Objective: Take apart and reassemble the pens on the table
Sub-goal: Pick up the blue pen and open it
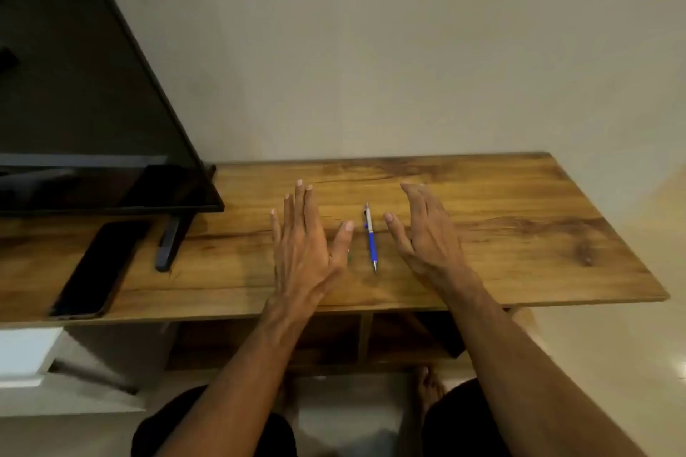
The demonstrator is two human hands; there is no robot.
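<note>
One pen lies whole on the wooden table, its blue barrel and metal tip toward me and its white clip end pointing to the wall. My left hand hovers flat just left of it, fingers spread, holding nothing. My right hand is just right of the pen, tilted on its edge with fingers apart and empty. Neither hand touches the pen. A small greenish speck shows beside my left thumb; what it is I cannot tell.
A dark television screen stands at the left on a black foot. A black phone lies flat near the front left edge. The wall is close behind the table. Shelves are under the tabletop.
</note>
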